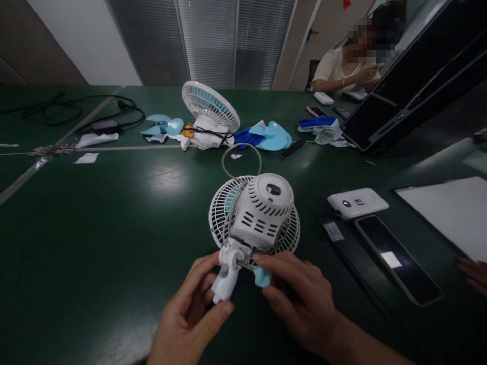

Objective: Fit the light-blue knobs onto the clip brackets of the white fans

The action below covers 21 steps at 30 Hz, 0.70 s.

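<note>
A small white fan lies grille-down on the green table in front of me, its slotted motor housing facing up. At its near end a white neck joint sticks out toward me. My left hand has its fingers and thumb around this neck. A light blue knob on a metal screw stands out from the joint's right side, the bare shaft showing between them. My right hand pinches the knob between thumb and fingers. The fan's grey cord loops behind the housing.
A second fan lies at the back between blue fan blades and blue-white gloves. On the right are a white device, a phone and a white board. A person sits across the table; another hand shows at the right edge.
</note>
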{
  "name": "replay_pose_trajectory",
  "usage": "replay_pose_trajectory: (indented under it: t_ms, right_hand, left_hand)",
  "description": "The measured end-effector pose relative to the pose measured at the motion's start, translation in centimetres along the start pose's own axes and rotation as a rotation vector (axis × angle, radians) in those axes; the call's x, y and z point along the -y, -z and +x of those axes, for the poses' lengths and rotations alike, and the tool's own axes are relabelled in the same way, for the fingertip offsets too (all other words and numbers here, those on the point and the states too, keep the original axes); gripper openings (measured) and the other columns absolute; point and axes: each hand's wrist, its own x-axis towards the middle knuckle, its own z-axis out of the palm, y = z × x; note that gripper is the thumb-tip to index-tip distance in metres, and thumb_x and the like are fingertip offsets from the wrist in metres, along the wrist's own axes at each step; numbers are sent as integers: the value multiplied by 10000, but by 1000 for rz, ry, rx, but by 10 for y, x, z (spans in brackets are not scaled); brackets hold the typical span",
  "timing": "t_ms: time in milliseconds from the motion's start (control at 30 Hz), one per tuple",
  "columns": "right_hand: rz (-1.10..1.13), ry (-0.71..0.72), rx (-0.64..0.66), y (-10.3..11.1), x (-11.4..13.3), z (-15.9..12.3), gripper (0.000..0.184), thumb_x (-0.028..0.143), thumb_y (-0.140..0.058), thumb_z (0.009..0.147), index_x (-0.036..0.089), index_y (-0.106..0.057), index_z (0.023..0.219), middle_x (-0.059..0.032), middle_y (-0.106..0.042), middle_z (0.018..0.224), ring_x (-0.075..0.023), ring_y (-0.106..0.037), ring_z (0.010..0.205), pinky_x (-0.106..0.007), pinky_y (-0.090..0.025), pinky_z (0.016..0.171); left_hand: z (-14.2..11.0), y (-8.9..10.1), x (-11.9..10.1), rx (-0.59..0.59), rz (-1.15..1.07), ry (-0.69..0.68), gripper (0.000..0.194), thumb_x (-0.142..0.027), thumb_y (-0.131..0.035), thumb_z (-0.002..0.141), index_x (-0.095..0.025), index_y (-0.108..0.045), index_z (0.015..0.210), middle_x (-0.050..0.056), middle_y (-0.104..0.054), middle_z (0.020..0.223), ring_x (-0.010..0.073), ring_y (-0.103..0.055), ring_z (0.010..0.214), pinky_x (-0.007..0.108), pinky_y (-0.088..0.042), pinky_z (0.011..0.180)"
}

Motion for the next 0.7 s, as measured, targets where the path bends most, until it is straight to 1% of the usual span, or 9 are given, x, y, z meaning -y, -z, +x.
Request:
replay_pose_trajectory:
  t_ms: [133, 233, 300, 367, 433, 500, 567, 700]
  right_hand:
    - [9, -22, -17, -2, -1, -1, 253, 375, -514, 1047, 223, -585, 1236, 29, -687, 767, -94, -636, 547, -223, -481, 514]
    - [83, -73, -46, -6, -4, -6, 228, 402, -603, 1006, 237, -576, 1161, 22, -721, 832, -87, -658, 559, -199, -507, 514]
    - [123, -89, -50, -8, -6, -8, 212, 387, -648, 985, 237, -580, 1117, 16, -736, 878, -79, -667, 573, -183, -524, 531]
    - [117, -71, -49, -8, -7, -9, 192, 345, -656, 984, 233, -597, 1128, 6, -744, 924, -86, -699, 646, -182, -553, 589]
    - [76, -42, -37, -7, -7, -9, 184, 283, -631, 997, 231, -620, 1174, -14, -744, 1003, -111, -735, 814, -196, -586, 694]
    - [32, -18, -12, -6, -6, -9, 225, 221, -597, 1008, 234, -636, 1229, -35, -726, 1087, -134, -727, 971, -218, -599, 783]
    - [3, -10, 28, -5, -5, -9, 292, 167, -552, 1014, 239, -634, 1285, -50, -703, 1131, -137, -713, 1010, -227, -602, 803]
    - [-25, 3, 79, -7, -3, -11, 396, 121, -509, 1008, 222, -574, 1385, -63, -694, 1138, -139, -709, 988, -230, -596, 746]
  left_hand:
    - [1, 1, 1, 31, -14, -1, 448, -228, -815, 824, -390, -732, 1233, 32, -655, 1202, 123, -620, 810, 211, -558, 736]
    - [1, 0, 2, 53, -24, 19, 459, -228, -802, 841, -407, -713, 1254, 29, -639, 1234, 124, -624, 845, 222, -557, 777]
    - [1, -1, 2, 67, -34, 23, 463, -231, -798, 846, -406, -707, 1265, 35, -633, 1242, 125, -627, 857, 224, -553, 786]
    - [-1, -3, 1, 63, -55, 24, 468, -235, -802, 842, -390, -708, 1273, 46, -632, 1232, 130, -635, 865, 226, -550, 784]
    - [-2, -6, 0, 36, -81, 31, 455, -243, -808, 836, -360, -719, 1267, 55, -640, 1189, 132, -640, 856, 230, -548, 777]
    - [-3, -8, -1, 9, -98, 40, 442, -253, -814, 831, -332, -729, 1258, 61, -651, 1137, 132, -640, 834, 241, -553, 770]
    - [-3, -9, -2, 0, -92, 37, 434, -264, -809, 839, -321, -728, 1262, 66, -660, 1121, 136, -643, 820, 253, -562, 764]
    - [-1, -6, 0, 3, 14, -3, 444, -244, -801, 843, -318, -711, 1271, 63, -673, 1132, 161, -666, 863, 242, -583, 762]
